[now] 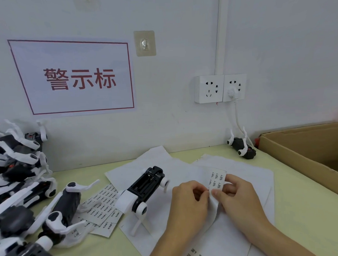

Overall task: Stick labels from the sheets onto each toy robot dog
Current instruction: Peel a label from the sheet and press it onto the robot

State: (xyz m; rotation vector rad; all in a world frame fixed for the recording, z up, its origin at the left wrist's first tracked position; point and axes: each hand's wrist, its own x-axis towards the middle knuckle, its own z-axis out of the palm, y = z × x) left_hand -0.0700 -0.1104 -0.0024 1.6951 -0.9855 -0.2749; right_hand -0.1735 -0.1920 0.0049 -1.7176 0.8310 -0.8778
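Both hands meet over a small label sheet (217, 180), held up just above the white backing papers (233, 169) spread on the pale green table (305, 209). The left hand (188, 202) has its fingers curled, thumb and forefinger pinching the sheet's left edge. The right hand (237, 196) pinches the same sheet from the right, thumb tip pressed on its lower part and fingers curled behind it. The sheet stands nearly upright between the two pinches, its printed labels facing the camera, and its lower end curls down under the thumbs.

Just left of the grip, a toy robot dog (141, 190) lies belly-up on the backing papers, its open battery bay showing, white legs splayed; it does not touch either hand. Further left of that dog, more label sheets (103, 204) lie flat, partly under another dog (65, 206). Beyond these, at the table's left edge, a pile of dogs (16, 162) is heaped against the wall. Below the hands, near the wrists, another printed sheet (193, 254) lies on the paper.

Away from the grip to the far right, a single dog (241, 148) lies by the wall, next to an open cardboard box (299, 152). Above it, a plug sits in a wall socket (234, 87). A red-framed sign (76, 77) hangs on the wall to the upper left.
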